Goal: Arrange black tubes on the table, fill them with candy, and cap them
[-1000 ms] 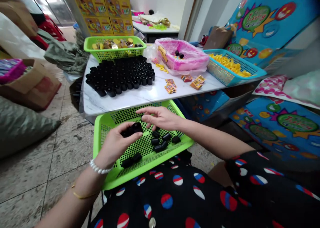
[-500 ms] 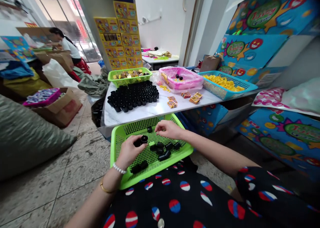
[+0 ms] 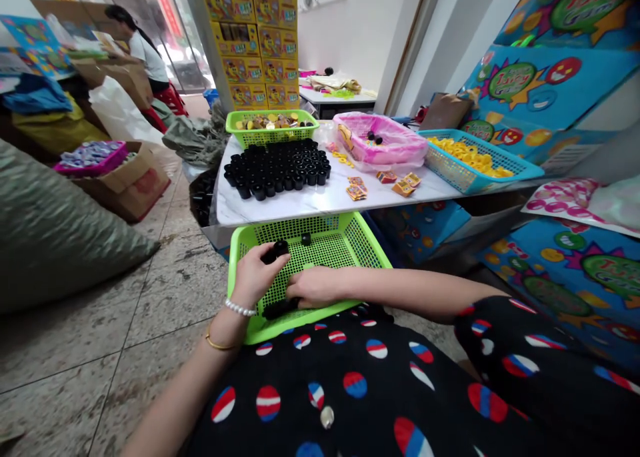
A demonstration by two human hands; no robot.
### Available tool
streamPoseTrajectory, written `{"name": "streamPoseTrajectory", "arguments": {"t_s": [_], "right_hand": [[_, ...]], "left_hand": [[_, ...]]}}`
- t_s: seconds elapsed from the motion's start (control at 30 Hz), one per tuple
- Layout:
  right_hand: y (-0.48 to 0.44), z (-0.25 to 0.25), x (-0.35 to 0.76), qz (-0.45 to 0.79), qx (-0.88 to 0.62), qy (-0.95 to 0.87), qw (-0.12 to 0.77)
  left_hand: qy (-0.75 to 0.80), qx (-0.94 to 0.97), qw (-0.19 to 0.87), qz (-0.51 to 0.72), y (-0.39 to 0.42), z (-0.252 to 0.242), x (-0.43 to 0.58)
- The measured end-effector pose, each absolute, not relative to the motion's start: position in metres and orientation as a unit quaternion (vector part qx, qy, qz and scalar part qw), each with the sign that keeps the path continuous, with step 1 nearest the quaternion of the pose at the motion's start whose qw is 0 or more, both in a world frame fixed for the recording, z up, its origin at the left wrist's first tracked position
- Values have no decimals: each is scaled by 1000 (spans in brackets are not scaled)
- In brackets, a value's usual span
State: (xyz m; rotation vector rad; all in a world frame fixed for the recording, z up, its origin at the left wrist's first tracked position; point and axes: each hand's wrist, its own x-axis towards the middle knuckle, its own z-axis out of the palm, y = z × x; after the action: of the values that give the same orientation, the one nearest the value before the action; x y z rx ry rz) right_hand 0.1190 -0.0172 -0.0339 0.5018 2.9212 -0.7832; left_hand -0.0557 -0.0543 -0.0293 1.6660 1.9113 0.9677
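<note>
In my left hand [image 3: 256, 271], closed over the left side of the green basket, is a small black plastic cup [image 3: 281, 247], pinched between thumb and fingers. My right hand [image 3: 314, 286] reaches down inside the basket [image 3: 380, 251], its fingers curled and pointing left. Its fingertips meet several black cups [image 3: 277, 309] lying near the front wall; what they grip, if anything, is hidden. A single black cup [image 3: 306, 239] lies towards the basket's back. My right hand and forearm cover the middle of the basket floor.
Rows of black cups [image 3: 275, 167] stand on the marble-patterned table [image 3: 300, 205]. Behind them is a green basket of brown and yellow pieces [image 3: 273, 135]. A pink lined basket [image 3: 395, 151], a blue basket of yellow pieces [image 3: 453, 173] and small packets [image 3: 404, 185] sit rightwards. A person [image 3: 145, 50] works far left.
My right hand has moved down and left, from above the basket's back to the black cups by its front wall. My left hand still holds its cup. The camera view has tilted down.
</note>
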Motion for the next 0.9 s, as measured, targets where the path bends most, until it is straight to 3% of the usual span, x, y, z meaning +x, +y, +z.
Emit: {"name": "streamPoseTrajectory", "arguments": {"t_s": [0.17, 0.4, 0.57, 0.9], "right_hand": [[-8, -47, 108, -311, 190, 931, 9], [25, -30, 146, -415, 336, 829, -165], [7, -12, 140, -470, 339, 771, -263], [-4, -22, 128, -532, 361, 697, -317]], "left_hand": [[673, 626, 202, 337, -58, -33, -54], [645, 660, 190, 336, -63, -26, -52], [619, 693, 194, 314, -66, -18, -47], [616, 704, 181, 306, -68, -23, -45]]}}
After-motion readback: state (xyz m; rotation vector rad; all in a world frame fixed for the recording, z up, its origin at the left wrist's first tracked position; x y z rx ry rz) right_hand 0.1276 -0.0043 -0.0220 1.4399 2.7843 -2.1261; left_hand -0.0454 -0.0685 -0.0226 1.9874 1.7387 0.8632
